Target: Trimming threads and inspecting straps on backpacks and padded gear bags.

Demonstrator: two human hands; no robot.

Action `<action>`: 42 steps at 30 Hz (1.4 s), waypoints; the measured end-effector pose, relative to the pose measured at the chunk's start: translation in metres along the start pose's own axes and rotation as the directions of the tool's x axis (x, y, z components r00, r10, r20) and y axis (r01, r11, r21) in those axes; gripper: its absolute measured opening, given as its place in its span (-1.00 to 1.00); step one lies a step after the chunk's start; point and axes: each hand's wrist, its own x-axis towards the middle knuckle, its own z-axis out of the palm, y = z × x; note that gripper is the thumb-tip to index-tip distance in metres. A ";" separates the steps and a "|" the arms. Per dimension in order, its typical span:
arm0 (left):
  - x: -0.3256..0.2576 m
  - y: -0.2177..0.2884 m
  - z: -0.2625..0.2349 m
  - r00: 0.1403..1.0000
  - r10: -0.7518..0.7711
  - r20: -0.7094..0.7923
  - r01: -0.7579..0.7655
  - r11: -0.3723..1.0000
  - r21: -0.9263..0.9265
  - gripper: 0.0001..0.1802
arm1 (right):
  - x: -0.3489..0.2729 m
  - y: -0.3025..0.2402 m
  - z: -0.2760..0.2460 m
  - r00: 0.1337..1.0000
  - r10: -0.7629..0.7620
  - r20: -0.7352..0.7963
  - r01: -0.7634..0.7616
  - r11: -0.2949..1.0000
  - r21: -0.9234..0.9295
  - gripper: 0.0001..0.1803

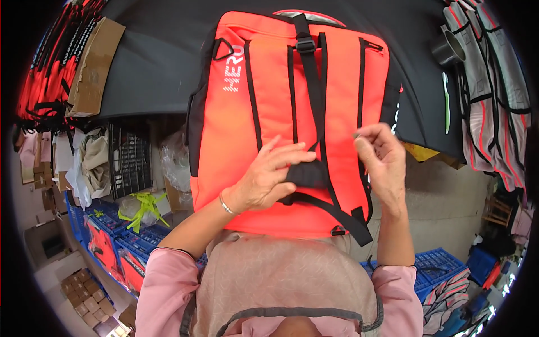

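Note:
A bright orange-red backpack [222, 149] with black trim lies with its strap side up, its lower end close to my body. Over its lower middle, my left hand [266, 177] hovers or rests lightly with fingers stretched out, next to a black webbing strap [314, 95] and a dark pad [310, 174]. My right hand [386, 163] is at the right shoulder strap [343, 112], thumb and forefinger pinched together. A tiny dark bit shows at those fingertips, too small to name. Near the top, the webbing passes through a black buckle [305, 46].
The backpack lies on a black-covered table [151, 62]. A cardboard box [96, 67] and orange-black goods stand at left. On the right are a metal cup [449, 48], a green-white toothbrush [446, 104] and grey striped pieces [488, 90]. Blue crates [438, 267] sit below the table.

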 end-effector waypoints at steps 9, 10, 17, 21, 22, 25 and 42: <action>-0.051 0.042 -0.005 0.550 -0.831 0.079 0.731 0.434 -0.526 -0.56 | -0.004 -0.006 0.024 0.974 -0.224 -0.030 0.224 0.974 0.004 -0.79; -0.050 0.043 -0.002 0.543 -0.836 0.079 0.735 0.428 -0.526 -0.56 | -0.005 -0.009 0.032 0.964 -0.263 0.046 0.263 0.965 0.008 -0.82; 0.007 0.016 -0.007 0.826 -0.504 -0.251 0.360 0.815 -0.453 -0.71 | -0.017 -0.004 0.051 0.734 -0.308 0.606 0.570 0.765 -0.301 -0.81; 0.039 0.008 -0.015 0.821 -0.463 -0.334 0.310 0.853 -0.419 -0.68 | -0.031 -0.006 0.026 0.731 0.113 0.673 0.325 0.810 -0.489 -0.95; 0.046 0.007 -0.014 0.829 -0.419 -0.371 0.229 0.859 -0.459 -0.67 | -0.030 -0.004 0.023 0.736 0.106 0.668 0.332 0.804 -0.494 -0.95; 0.054 0.011 -0.003 0.842 -0.433 -0.322 0.211 0.814 -0.541 -0.63 | -0.023 -0.004 0.020 0.982 0.057 0.178 -0.079 0.990 0.117 -0.87; 0.024 0.051 0.003 0.761 -0.634 0.136 0.429 0.334 -0.840 -0.62 | 0.026 -0.004 0.039 0.972 -0.195 -0.132 0.190 0.980 -0.054 -0.73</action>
